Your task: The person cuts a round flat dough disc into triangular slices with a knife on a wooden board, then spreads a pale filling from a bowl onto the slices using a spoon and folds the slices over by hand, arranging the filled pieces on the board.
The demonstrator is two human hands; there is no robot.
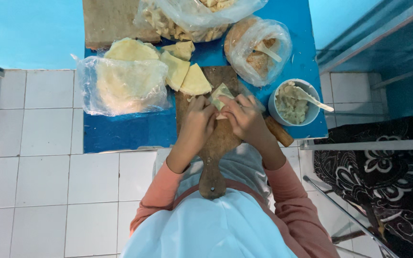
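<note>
Apparently mid-fold, left hand (198, 119) and right hand (245, 117) each keep a closed grip on the dough wrapper (221, 94) above the wooden board (218, 138); sealing its edge likely needs filling from the bowl (277, 114) at three o'clock.

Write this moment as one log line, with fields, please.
left hand: on dough piece | right hand: folding same piece | under: wooden board | near: filling bowl

Soft, even, cool bluish light falls from above with faint shadows; mild glare sits on the plastic bags (123, 86); focus is fairly sharp, edges slightly stretched.
</note>
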